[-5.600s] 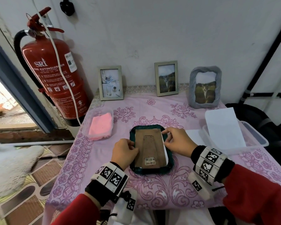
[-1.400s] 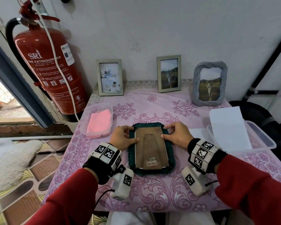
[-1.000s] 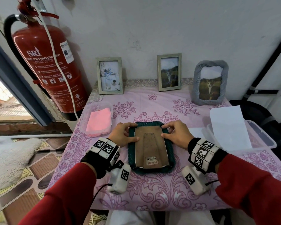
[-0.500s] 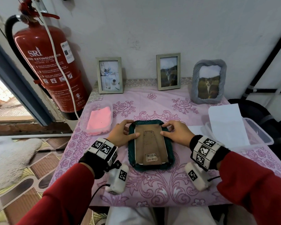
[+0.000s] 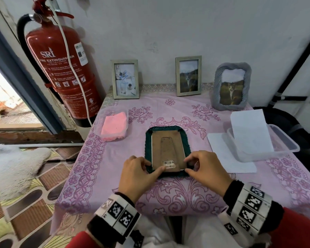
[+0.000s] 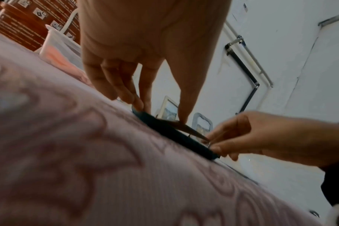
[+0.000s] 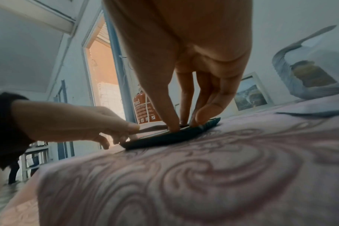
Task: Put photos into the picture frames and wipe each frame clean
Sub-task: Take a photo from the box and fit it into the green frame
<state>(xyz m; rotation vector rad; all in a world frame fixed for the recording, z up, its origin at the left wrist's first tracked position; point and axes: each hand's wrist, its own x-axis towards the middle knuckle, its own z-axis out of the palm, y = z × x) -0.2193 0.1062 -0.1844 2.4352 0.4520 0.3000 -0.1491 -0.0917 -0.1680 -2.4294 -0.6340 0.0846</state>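
A dark green picture frame lies face down in the middle of the pink tablecloth. Its brown backing board, with stand flap and barcode sticker, faces up. My left hand pinches the near-left corner, thumb on the board beside the sticker and fingers at the rim. My right hand holds the near-right corner the same way. In the left wrist view the board's near edge sits slightly above the frame. The right wrist view shows my right thumb pressing down on it. The photo is hidden.
Three standing frames with photos line the wall: two pale ones and a grey wavy one. A pink cloth lies in a clear tray at left. A clear tub with white sheets sits right. A fire extinguisher hangs left.
Both hands have slid from the frame's far corners to its near corners. The frame itself has stayed in place, face down.
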